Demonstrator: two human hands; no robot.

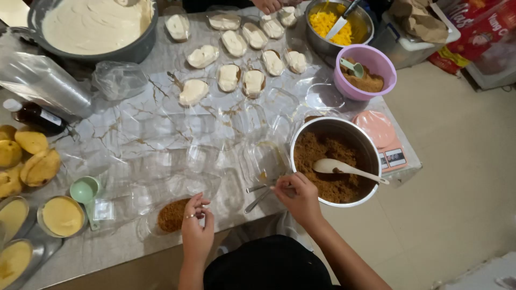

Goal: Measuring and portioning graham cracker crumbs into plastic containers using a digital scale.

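Down at the near edge of the desk (134, 129), the left hand (196, 233) touches a clear plastic cup (169, 216) with brown crumbs in it, fingers loose. Just beside it, the right hand (299, 196) pinches a metal spoon (258, 196) next to the big steel bowl (336, 160) of crumbs.

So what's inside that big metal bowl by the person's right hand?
The metal bowl holds brown crumbs with a pale spoon lying in them. The right hand rests at its rim. The bowl's bottom is covered by crumbs.
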